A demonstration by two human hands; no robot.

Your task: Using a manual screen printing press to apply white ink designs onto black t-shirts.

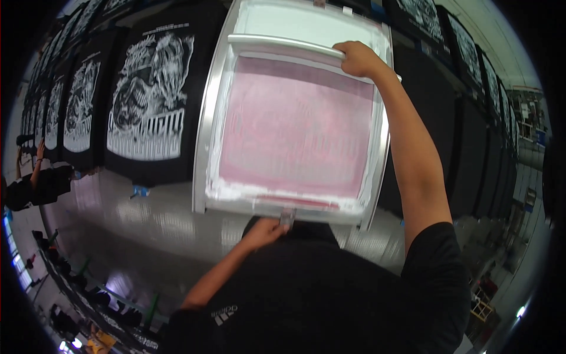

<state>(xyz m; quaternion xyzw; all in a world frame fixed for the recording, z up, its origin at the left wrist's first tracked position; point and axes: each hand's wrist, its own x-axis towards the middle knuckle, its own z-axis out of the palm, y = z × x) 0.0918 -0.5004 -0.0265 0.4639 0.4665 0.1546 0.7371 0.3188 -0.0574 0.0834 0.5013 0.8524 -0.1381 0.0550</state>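
A screen-printing frame (206, 135) with pale metal rails lies in front of me, its mesh (298, 127) tinted pink with a faint pattern. White ink (233, 190) smears the near edge and the sides, and more white covers the far end. Across the far part of the screen rests a long squeegee (277, 42). My right hand (361, 60) is stretched out over the screen, its fingers wrapped round the squeegee's right part. At the near edge my left hand (265, 232) is closed on a small metal clamp (288, 216) at the middle of the frame.
To the left stand rows of black shirts (150, 100) with white prints; plain black shirts (424, 118) lie to the right, printed ones beyond. A co-worker (44, 183) reaches toward the shirts at far left. A shiny grey floor (159, 218) runs along the near side.
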